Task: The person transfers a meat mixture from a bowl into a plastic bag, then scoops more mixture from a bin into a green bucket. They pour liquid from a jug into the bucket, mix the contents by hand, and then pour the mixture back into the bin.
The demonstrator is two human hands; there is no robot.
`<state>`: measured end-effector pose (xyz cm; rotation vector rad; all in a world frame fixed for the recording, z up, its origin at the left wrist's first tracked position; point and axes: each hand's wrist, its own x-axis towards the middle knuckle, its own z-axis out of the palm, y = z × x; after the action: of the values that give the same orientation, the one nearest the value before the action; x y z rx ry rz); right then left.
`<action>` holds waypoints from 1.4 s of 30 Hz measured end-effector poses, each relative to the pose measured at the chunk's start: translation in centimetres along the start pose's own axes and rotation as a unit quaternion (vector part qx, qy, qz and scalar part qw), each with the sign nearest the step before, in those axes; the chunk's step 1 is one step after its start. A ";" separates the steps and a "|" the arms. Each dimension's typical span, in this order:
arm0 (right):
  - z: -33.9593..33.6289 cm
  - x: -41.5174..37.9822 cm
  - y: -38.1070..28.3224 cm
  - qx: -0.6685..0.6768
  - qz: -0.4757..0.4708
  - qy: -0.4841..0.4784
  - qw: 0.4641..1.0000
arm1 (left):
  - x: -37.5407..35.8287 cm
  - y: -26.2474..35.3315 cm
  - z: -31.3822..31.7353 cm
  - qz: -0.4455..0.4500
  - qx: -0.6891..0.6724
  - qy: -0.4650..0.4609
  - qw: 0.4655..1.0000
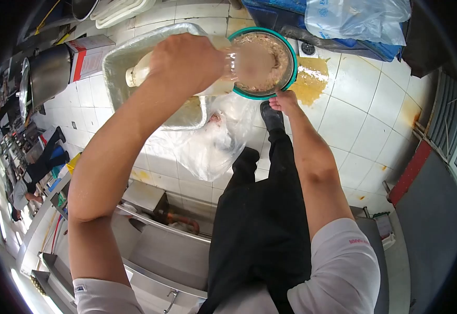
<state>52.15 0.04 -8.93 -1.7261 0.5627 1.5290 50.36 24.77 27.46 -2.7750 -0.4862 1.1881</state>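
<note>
We're leaning over the green bowl (pixel 289 78) on the tiled floor (pixel 343 120); our left hand (pixel 186 63) is wrapped tight around a pale plastic bottle (pixel 139 73), tipped on its side with its mouth end over the bowl, base pointing away from it; our right hand (pixel 285 100) is pinched on the bowl's near rim, fingers closed on the edge, steadying it; inside the bowl there's already a brownish, lumpy mix filling most of it, so we judge the filling well along, with the pouring in hand right now; how much is left in the bottle we cannot tell, the neck is blurred; just beside the bowl, on its left, sits a metal tray (pixel 124 57); nearer to us than the bowl lies a crumpled clear bag (pixel 207 146); beyond the bowl, a blue-printed plastic bag (pixel 354 18); right of the bowl, a yellowish spill (pixel 312 78) stains the tiles; cleaning that looks undone
</note>
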 end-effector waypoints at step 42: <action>-1.9 1.1 -1.2 -0.055 -0.040 0.101 0.993 | -1.6 -12.0 28.0 -0.330 -0.370 0.168 0.852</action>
<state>54.43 -0.48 -9.73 -1.9783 0.5105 1.3607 26.14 34.31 11.53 -2.7781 -1.9819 0.3670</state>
